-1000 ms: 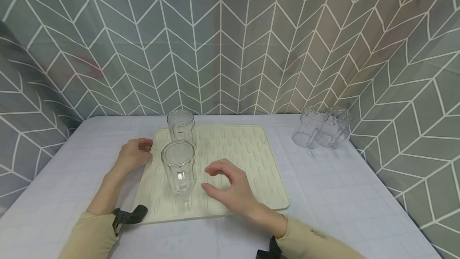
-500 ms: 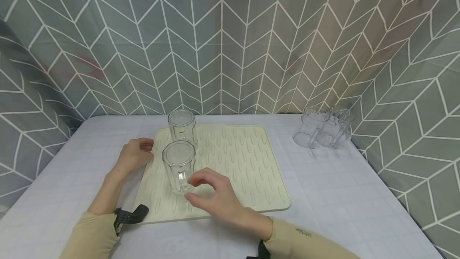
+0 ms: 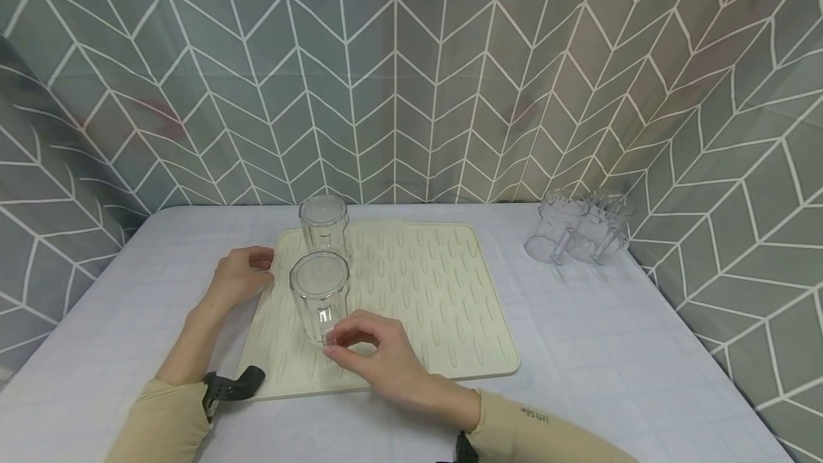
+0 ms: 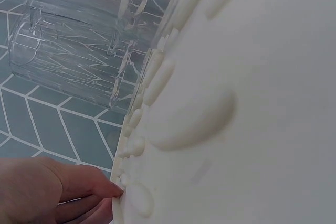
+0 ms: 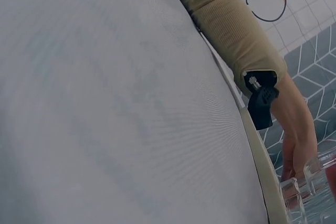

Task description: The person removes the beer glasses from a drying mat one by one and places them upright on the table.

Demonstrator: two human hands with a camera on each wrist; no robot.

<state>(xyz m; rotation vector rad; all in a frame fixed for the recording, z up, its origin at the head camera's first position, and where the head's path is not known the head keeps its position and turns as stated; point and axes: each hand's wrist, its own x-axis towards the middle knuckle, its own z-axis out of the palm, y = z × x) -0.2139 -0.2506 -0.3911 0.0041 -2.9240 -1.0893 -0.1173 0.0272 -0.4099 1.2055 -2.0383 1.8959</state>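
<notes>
Two clear glass mugs stand on the left part of a cream ridged drying mat (image 3: 444, 291), apparently upside down. At the near mug (image 3: 319, 299), my right hand (image 3: 386, 356) pinches the handle between thumb and fingers. Behind it stands the far mug (image 3: 323, 223), its handle on the right. At the mat's left edge, my left hand (image 3: 238, 277) holds the rim with curled fingers; the left wrist view shows a fingertip (image 4: 116, 190) on that edge. In the right wrist view, clear glass (image 5: 315, 192) partly covers the left hand; the right hand's grip does not show.
More clear glass mugs (image 3: 572, 231) stand close together at the table's back right. White cloth covers the table (image 3: 579, 349). A grey patterned curtain (image 3: 411, 77) hangs behind and along the sides.
My right hand has moved left from the middle of the mat to the near mug, and its fingers have closed on the handle. My left hand stays at the mat's edge.
</notes>
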